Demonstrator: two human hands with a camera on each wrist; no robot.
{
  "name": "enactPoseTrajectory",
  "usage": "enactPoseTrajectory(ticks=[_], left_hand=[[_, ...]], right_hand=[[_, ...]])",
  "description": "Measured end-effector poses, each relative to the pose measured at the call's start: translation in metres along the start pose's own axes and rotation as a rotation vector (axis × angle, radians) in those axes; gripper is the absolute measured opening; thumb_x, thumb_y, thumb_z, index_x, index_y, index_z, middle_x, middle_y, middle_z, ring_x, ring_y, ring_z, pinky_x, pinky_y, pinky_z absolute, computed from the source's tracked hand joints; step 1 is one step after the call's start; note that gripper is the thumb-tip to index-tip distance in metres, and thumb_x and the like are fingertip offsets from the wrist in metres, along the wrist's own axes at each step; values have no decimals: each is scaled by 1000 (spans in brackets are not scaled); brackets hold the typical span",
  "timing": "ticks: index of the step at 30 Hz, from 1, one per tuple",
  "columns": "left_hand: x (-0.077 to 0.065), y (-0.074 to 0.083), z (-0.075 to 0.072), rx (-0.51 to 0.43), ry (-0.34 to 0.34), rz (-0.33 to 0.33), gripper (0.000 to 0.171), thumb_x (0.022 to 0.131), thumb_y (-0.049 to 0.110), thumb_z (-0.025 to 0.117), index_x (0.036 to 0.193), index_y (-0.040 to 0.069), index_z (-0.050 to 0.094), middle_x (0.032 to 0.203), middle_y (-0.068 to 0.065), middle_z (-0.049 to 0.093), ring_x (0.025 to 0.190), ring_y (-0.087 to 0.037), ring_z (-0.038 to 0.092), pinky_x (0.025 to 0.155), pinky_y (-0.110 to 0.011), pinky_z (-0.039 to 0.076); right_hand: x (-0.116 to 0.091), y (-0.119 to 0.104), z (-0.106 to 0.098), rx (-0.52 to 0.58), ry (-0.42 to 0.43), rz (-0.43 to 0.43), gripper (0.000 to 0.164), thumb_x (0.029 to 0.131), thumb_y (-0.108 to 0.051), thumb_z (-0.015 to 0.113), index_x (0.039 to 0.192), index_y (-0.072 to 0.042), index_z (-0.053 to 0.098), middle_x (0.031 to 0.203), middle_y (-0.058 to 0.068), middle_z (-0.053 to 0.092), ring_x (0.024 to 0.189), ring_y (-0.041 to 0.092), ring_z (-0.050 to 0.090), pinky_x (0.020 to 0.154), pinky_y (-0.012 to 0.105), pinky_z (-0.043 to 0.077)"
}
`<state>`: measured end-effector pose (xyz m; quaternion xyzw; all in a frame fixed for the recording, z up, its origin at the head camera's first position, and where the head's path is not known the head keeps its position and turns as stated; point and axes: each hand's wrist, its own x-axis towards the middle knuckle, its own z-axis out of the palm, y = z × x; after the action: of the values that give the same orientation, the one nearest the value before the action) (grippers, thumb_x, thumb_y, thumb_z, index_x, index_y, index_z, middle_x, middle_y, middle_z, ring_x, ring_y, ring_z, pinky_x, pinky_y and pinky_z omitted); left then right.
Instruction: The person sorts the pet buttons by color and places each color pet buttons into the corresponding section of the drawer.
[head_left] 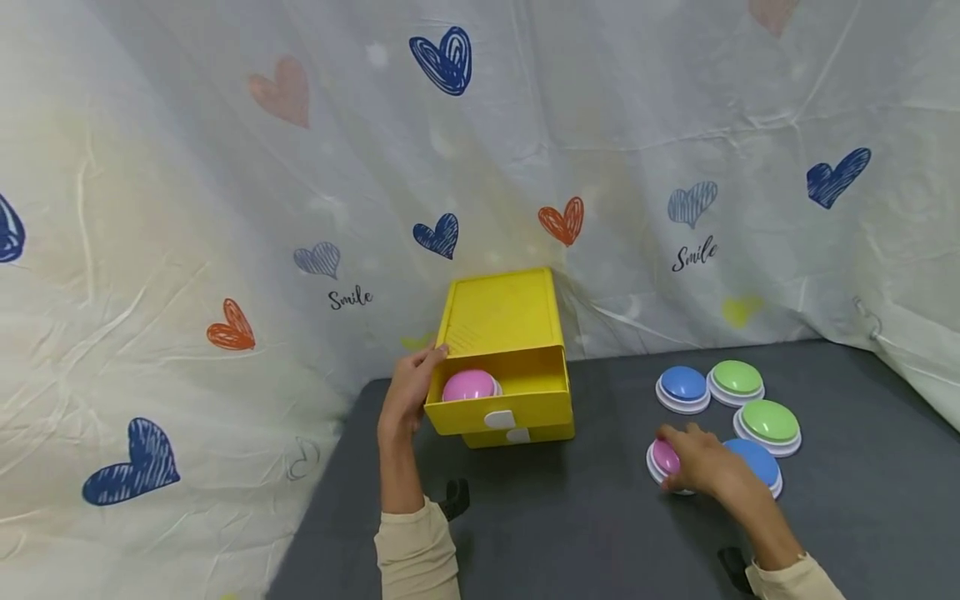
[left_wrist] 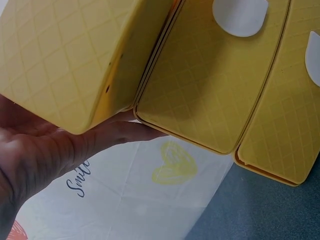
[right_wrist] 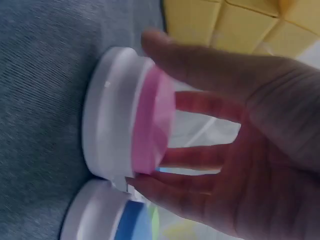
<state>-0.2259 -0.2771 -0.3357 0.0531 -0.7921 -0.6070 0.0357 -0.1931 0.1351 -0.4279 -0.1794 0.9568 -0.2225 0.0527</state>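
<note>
At the far left, the left hand (head_left: 405, 387) lies along the side of the yellow drawer cabinet (head_left: 501, 308), its fingers fairly straight rather than wrapped round anything, probably to brace it. The top drawer (head_left: 453, 419) stands pulled out while the lower drawers (left_wrist: 200, 95) sit closed, leaving its inside reachable from above. In its left part rests a pink dome button (head_left: 468, 385), fenced in by the walls. Well apart, on the dark tabletop (head_left: 600, 517), sits a loose pink button (head_left: 664, 457), white base down. A rear blue button (head_left: 682, 383) lies behind it. The right hand (head_left: 701, 460) grasps the loose pink button, thumb and fingers spread to opposite sides, a span its broad round shape seems to call for. Further right are a rear green button (head_left: 737, 377), a front blue button (head_left: 757, 460), partly covered by that hand, and a front green button (head_left: 770, 422).
</note>
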Motion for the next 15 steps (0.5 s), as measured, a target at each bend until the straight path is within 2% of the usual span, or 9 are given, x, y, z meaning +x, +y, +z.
enactPoseTrajectory(ticks=[2,4,7,10,11,12,13,14,15], left_hand=[[-1,0,0,-2,-10,-4,47,109,42,53,121,1,71,173,3,28,157,-30,35,66,-23,41],[-2,0,-1,2,-13,-9,50,109,43,52,132,1,68,174,3,27,162,-29,25,76,-21,44],[-2,0,-1,-1,-15,-13,52,110,43,52,145,6,61,174,4,27,163,-29,23,80,-20,45],[-1,-1,-1,-5,-18,-16,54,109,43,52,151,9,56,174,4,27,158,-27,33,67,-22,42],[-1,-2,-1,-7,-15,-15,54,109,43,53,152,9,55,174,3,28,145,-28,50,61,-24,39],[-1,-2,-1,-5,-13,-16,55,109,44,53,153,10,54,173,3,29,136,-22,56,57,-25,36],[-1,-2,0,-2,-12,-19,56,109,44,53,153,11,53,173,4,30,113,-20,65,53,-26,33],[-1,-2,0,3,-11,-21,56,109,45,53,154,12,52,173,4,30,88,-17,64,50,-27,29],[0,-3,0,8,-9,-24,57,108,46,54,155,13,52,172,5,31,67,-14,53,48,-27,28]], right_hand=[[-1,-1,4,5,16,13,63,70,-15,95,123,-6,63,106,24,61,95,44,60,74,58,54],[0,-2,7,1,39,16,63,70,-13,95,124,-7,63,107,25,61,95,45,59,74,60,53],[0,-3,10,-8,62,14,63,71,-11,94,125,-7,62,108,27,60,95,46,58,75,61,53],[1,-3,12,-7,86,7,59,71,-9,93,122,-6,63,107,26,61,92,45,57,75,61,53],[1,-3,13,-1,94,7,58,71,-9,93,120,-6,63,106,26,61,91,44,57,74,60,53],[1,-3,13,5,102,8,56,70,-10,93,118,-6,64,105,25,62,90,43,57,73,59,52],[1,-4,13,14,112,10,55,70,-10,93,117,-6,65,104,24,62,89,42,57,73,58,52],[1,-5,12,24,123,9,54,70,-10,93,117,-6,66,103,23,62,89,41,57,73,57,52],[1,-6,11,31,136,2,53,70,-11,93,116,-5,67,102,22,63,88,40,58,72,55,51]])
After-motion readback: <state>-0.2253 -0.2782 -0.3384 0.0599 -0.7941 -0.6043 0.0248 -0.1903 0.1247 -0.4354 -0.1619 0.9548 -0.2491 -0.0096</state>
